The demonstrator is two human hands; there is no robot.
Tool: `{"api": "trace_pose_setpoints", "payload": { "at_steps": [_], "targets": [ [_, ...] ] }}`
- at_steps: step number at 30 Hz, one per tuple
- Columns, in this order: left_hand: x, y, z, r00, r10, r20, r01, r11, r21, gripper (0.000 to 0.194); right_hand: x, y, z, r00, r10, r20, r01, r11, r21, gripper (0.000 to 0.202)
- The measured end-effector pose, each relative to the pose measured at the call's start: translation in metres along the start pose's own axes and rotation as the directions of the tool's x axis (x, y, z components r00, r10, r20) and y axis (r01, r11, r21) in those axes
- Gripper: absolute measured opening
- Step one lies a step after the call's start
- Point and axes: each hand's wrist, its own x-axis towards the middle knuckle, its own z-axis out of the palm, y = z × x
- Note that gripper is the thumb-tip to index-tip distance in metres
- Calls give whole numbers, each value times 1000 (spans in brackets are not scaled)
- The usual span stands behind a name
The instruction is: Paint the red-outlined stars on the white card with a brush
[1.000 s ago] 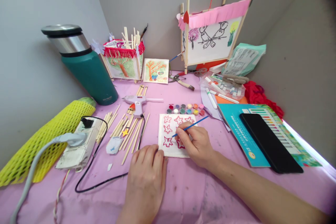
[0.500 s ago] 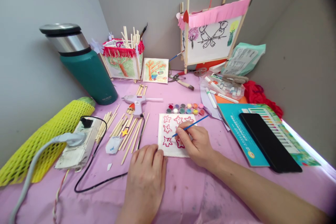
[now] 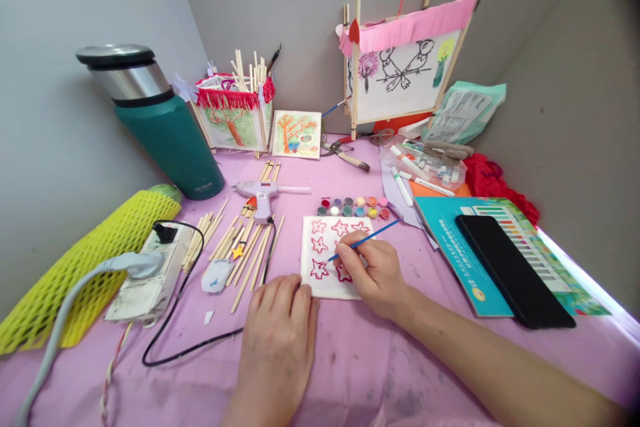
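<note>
Grasps one blue brush (image 3: 375, 234) in right hand (image 3: 373, 273) over one white panel (image 3: 330, 243) on tabletop (image 3: 425, 273); rests left hand (image 3: 280, 323), grip released, at panel's near-left corner. Shows twelve paint pots (image 3: 349, 203) past far edge, room rightward.

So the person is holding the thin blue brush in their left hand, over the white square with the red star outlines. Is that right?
Not quite: the head view shows the thin blue brush in the person's right hand, not the left hand. It is indeed over the white square with the red star outlines.
</note>
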Motion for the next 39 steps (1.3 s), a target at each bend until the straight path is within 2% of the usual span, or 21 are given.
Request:
{"api": "trace_pose_setpoints", "payload": {
  "at_steps": [10, 20, 27, 39],
  "targets": [
    [-1, -1, 0, 1000, -8, 17, 8, 1000, -4, 13, 0, 2, 0, 999, -18, 31, 17, 999, 36, 27],
    [0, 0, -1, 1000, -5, 11, 5, 1000, 3, 13, 0, 1, 0, 1000, 11, 6, -11, 1000, 14, 29],
    [-1, 0, 0, 1000, -6, 9, 6, 1000, 2, 13, 0, 1, 0, 999, -24, 46, 22, 999, 45, 24],
    [0, 0, 1, 1000, -7, 11, 7, 1000, 4, 14, -1, 2, 0, 1000, -4, 21, 4, 1000, 17, 26]
  ]
}}
